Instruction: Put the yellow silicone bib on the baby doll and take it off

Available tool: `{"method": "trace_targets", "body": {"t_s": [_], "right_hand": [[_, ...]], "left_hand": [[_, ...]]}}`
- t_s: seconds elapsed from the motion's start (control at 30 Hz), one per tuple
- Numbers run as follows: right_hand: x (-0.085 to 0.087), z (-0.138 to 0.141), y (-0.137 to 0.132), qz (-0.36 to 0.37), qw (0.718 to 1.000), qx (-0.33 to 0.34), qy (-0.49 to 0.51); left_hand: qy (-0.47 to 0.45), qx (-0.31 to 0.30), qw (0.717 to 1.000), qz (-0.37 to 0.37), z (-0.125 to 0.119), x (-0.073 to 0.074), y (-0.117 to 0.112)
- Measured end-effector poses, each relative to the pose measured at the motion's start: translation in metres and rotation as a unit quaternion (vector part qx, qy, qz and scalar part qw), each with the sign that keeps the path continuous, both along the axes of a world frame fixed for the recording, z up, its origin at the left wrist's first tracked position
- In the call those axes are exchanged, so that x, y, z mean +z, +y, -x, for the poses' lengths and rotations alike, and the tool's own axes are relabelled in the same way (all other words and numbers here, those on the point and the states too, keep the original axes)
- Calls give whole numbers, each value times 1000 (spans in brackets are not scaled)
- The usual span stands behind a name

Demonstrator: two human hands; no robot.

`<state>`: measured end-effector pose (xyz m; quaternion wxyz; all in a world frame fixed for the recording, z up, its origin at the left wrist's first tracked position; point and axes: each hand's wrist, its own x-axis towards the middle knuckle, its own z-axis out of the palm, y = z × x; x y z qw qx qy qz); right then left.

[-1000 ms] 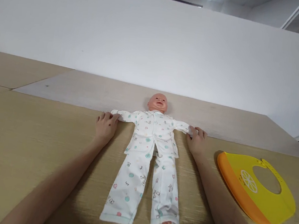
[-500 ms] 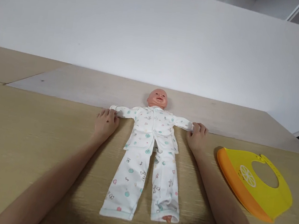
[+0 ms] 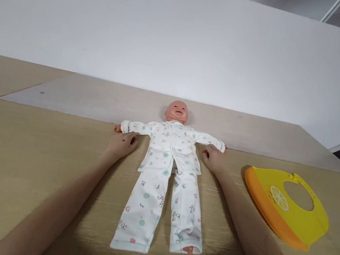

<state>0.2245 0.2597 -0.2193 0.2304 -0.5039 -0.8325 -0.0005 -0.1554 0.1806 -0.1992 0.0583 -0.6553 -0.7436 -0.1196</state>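
A baby doll (image 3: 176,111) lies on its back with its arms stretched out sideways. It wears a white printed pyjama top (image 3: 172,146) and matching pyjama trousers (image 3: 140,211). My left hand (image 3: 122,144) rests with curled fingers against the lower edge of the sleeve on the left. Close below the other sleeve is my right hand (image 3: 214,158), its fingers curled too; I make out no cloth held in either. Small doll hands show beyond both cuffs. Part of one foot shows at the right trouser hem, while the left hem covers the other.
To the right on the wooden table (image 3: 28,159) lies a yellow bib (image 3: 298,219) with an orange pocket and a citrus-slice print. A pale board (image 3: 105,94) runs along the back, under the doll's head. Behind it rises a white wall (image 3: 181,41).
Both my hands have let go of the sleeve cuffs and moved inward and slightly toward me. The doll's hands now show past the cuffs. The view has shifted a little.
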Motion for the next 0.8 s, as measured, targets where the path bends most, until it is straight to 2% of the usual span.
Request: {"method": "trace_targets", "body": {"t_s": [0.07, 0.2, 0.27, 0.33, 0.4, 0.47, 0.53, 0.6, 0.67, 0.8], "right_hand": [[0, 1, 1, 18, 1000, -1, -11], [1, 3, 1, 37, 997, -61, 7], [3, 2, 2, 33, 995, -78, 49], [5, -4, 5, 7, 985, -106, 137], [8, -17, 11, -23, 959, -162, 229], [10, -34, 18, -34, 920, -252, 299], [10, -51, 26, -25, 882, -332, 333], [8, -64, 32, -2, 859, -373, 351], [6, -71, 35, 26, 864, -365, 346], [4, -68, 35, 61, 874, -346, 335]], "left_hand": [[-5, -5, 1000, -1, 0, -1, -1], [-18, -22, 1000, 2, -1, -5, -3], [-49, -24, 998, -1, 1, -9, -3], [-131, -9, 990, -43, 7, -12, -1], [-244, 48, 960, -128, 16, -14, 1], [-329, 141, 913, -196, 27, -13, 3], [-367, 240, 874, -209, 37, -9, 3], [-375, 296, 858, -190, 43, -6, 2], [-375, 288, 865, -170, 45, -4, 1], [-370, 226, 887, -159, 42, -3, 1]]}}
